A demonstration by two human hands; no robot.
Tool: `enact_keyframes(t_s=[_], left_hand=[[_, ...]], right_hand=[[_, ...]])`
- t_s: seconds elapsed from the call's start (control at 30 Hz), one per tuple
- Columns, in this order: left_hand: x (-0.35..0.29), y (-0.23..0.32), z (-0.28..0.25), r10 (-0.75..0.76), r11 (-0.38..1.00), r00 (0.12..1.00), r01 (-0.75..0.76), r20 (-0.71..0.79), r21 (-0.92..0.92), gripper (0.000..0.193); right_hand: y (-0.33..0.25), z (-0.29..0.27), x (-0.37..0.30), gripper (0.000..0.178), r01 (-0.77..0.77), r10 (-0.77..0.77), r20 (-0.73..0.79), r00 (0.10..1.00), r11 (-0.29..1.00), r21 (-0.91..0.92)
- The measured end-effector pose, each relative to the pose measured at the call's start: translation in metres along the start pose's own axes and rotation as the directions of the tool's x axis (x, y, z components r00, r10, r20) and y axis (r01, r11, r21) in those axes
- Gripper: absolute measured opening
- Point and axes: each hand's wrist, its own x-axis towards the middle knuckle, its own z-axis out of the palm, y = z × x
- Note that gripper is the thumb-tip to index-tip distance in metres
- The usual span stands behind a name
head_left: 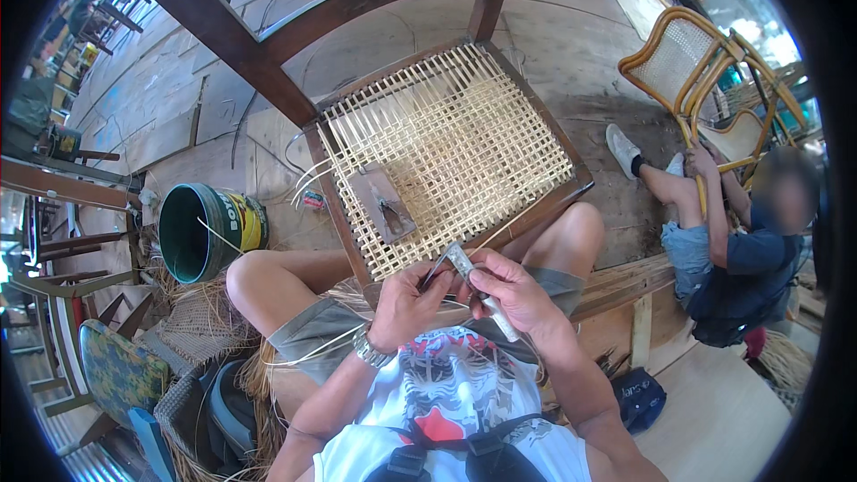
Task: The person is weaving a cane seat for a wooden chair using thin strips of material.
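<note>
A wooden chair with a half-woven cane seat stands between my knees. At its near edge, my right hand grips a pale, flat, bar-like tool with a metallic end; its exact kind is unclear. My left hand is closed beside it, pinching a thin, dark, pointed piece close to the tool's tip. A cane strand passes under both hands. On the weave lies a small brown board with a dark metal piece fixed on it.
A dark green bucket stands left of my knee, with loose cane strands around it. To the right, another person sits holding a rattan chair. A camouflage-patterned cushion is at lower left, a dark blue cap at lower right.
</note>
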Motion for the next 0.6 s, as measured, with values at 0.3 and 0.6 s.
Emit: enact_keyframes(t_s=[0.3, 0.6], left_hand=[[0.004, -0.016, 0.010, 0.066, 0.988, 0.998, -0.062, -0.022, 0.140, 0.014], [-0.009, -0.009, 0.013, 0.061, 0.979, 0.998, -0.053, -0.033, 0.196, 0.015]], right_hand=[[0.013, -0.002, -0.003, 0.031, 0.018, -0.016, -0.024, 1.000, 0.997, 0.073], [0.005, -0.013, -0.014, 0.026, 0.085, -0.088, -0.072, 0.994, 0.996, -0.035]])
